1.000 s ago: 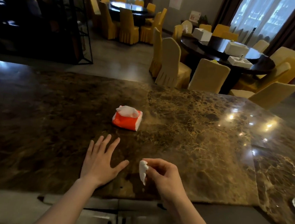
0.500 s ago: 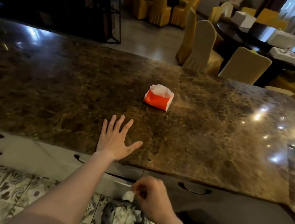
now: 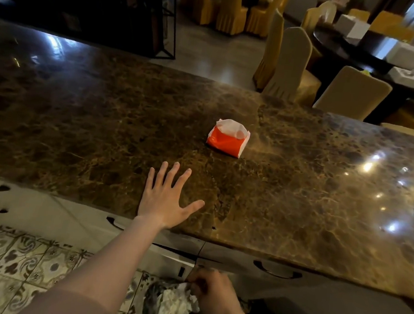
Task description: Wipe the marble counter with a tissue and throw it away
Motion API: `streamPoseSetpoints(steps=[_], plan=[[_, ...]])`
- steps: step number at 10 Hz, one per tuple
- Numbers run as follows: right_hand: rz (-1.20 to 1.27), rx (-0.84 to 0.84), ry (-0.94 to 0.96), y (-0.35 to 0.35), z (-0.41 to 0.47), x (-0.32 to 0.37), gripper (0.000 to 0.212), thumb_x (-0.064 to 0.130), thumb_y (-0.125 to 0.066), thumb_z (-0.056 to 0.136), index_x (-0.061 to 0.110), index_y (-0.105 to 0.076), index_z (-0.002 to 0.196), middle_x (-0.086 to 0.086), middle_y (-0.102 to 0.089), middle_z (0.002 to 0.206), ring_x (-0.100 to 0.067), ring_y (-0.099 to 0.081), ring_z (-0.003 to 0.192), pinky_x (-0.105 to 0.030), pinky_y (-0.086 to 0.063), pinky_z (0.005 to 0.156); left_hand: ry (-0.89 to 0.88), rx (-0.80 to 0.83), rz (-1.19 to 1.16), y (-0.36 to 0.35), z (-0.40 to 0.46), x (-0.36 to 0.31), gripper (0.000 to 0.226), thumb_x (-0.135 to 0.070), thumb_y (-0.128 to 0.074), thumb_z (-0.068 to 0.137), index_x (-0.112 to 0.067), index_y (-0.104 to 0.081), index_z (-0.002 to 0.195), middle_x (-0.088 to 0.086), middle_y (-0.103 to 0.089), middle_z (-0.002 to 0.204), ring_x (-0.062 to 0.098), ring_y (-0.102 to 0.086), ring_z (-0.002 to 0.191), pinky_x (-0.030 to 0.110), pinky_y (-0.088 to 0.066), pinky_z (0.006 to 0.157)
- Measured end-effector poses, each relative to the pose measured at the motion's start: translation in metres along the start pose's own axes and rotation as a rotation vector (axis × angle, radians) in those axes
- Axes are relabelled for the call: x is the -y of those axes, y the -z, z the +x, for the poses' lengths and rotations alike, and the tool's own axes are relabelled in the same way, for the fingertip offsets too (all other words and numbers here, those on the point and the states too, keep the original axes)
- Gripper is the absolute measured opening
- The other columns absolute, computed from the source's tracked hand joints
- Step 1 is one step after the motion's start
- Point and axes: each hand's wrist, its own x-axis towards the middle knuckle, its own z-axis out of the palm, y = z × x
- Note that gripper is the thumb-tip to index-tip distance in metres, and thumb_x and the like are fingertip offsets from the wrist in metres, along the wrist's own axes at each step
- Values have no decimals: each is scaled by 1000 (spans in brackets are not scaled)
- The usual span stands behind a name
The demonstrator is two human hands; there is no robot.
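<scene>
My left hand (image 3: 165, 203) lies flat, fingers spread, on the marble counter (image 3: 298, 190). At five o'clock, my right hand (image 3: 213, 299) pinches the tissue (image 3: 184, 286) above the bin (image 3: 175, 309) of crumpled paper.

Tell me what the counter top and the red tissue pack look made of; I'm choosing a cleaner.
The counter top looks like polished brown marble or a similar stone: pale veins run through it and ceiling lights mirror sharply on it. The red tissue pack looks like thin glossy plastic film, since it creases and shines, with soft white paper tissue sticking out on top.
</scene>
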Motion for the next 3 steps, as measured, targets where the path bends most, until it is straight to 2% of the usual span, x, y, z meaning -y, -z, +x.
streamPoseSetpoints(steps=[1,2,3], plan=[[-23,-106,25,24,-4,-1,15,28,-62,91,29,-76,95,11,-77,89,-8,-68,82,-33,-58,76,1,-6,2,-2,0,1,98,-94,-9,79,-38,-3,160,2,3,172,27,17,155,57,6,124],[13,-210,86,53,-12,5,18,43,-66,92,30,-75,84,15,-72,72,-4,-66,68,-29,-57,63,-2,11,18,1,-1,1,99,-94,-7,78,-38,-1,160,3,3,172,28,17,155,57,5,124],[105,-335,194,79,-21,17,27,49,-67,91,34,-65,69,12,-66,59,-9,-62,57,-23,-47,52,-14,21,21,4,-2,-1,98,-93,-9,79,-37,-1,160,3,5,172,28,17,155,57,5,124]])
